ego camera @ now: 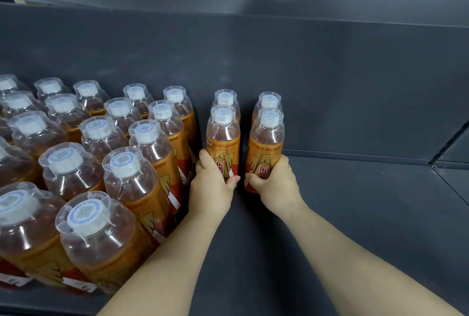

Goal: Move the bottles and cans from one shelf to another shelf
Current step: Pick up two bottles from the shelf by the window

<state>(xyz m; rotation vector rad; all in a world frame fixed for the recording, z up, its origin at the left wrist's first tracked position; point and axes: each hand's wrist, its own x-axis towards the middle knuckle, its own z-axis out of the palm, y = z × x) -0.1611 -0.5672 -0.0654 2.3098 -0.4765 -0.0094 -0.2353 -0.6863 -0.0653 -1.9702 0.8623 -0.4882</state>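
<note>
The left bottle (222, 141) is in the left hand (213, 185) and the right bottle (266, 143) in the right hand (275, 183) — fingers and thumb curl round each label, low on the body. Both are upright. The hands hide whether their bases touch the shelf (355, 201). Rear bottles (225, 99) stand just behind each grip, so a push forward could topple them. The packed block (157, 143) is just left of the left knuckles — a sideways drift would bump it. Such low holds may let the tops tip.
</note>
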